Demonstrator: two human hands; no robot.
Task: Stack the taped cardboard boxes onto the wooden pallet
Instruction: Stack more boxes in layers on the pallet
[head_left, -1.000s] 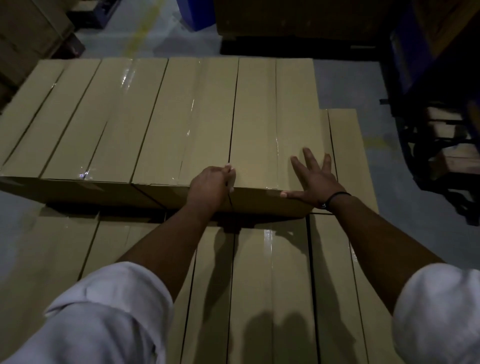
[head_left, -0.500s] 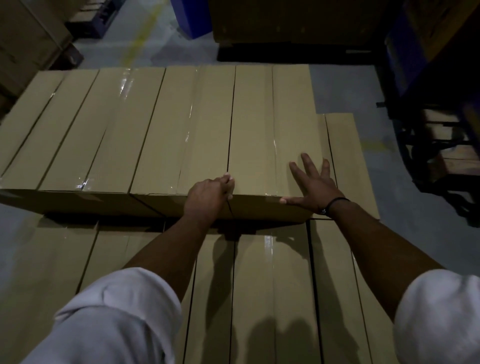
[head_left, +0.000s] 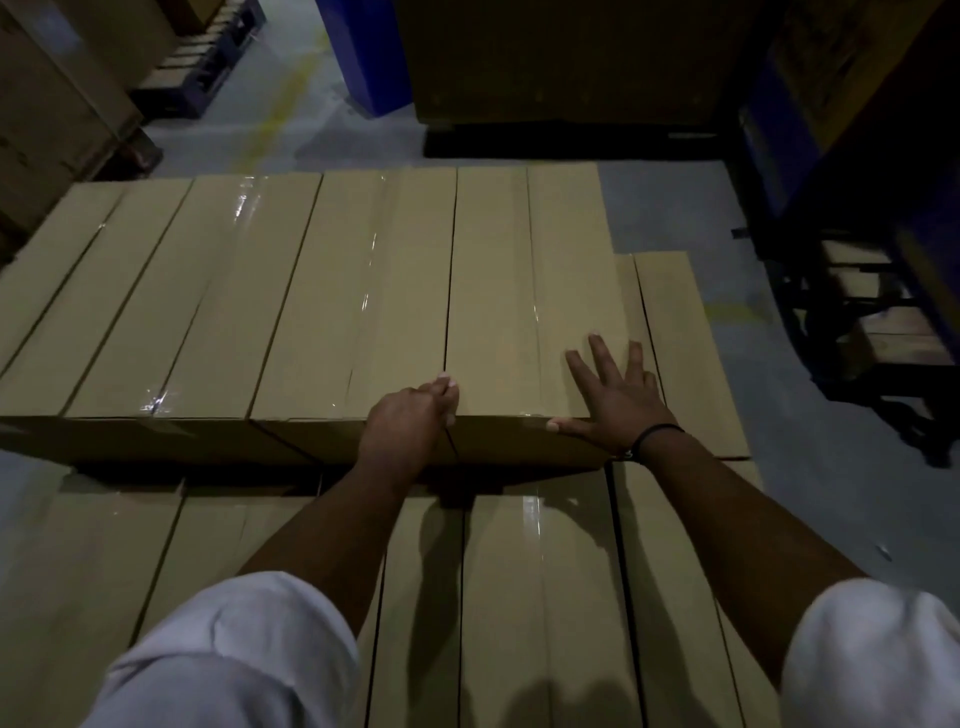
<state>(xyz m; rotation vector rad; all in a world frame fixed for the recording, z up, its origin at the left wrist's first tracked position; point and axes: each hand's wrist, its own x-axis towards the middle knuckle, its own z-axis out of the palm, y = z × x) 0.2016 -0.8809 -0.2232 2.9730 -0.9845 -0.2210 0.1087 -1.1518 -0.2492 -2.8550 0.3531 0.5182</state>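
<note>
1. The upper row (head_left: 218, 312) of taped boxes has not moved over the last second.
2. The left hand (head_left: 410, 426) stays curled on the end box (head_left: 519, 291) at its near corner, by the seam.
3. The right hand (head_left: 621, 402) stays flat on that box's top with its fingers spread. The box looks seated on the lower layer (head_left: 540, 597), probably being squared.
4. The wooden pallet is hidden under the boxes. The dark rack (head_left: 872, 332) stands well apart and blocks nothing.

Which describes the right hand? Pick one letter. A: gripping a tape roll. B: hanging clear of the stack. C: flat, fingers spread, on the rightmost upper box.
C: the right hand lies flat with fingers spread on the rightmost upper box, thumb along its near edge.
</note>
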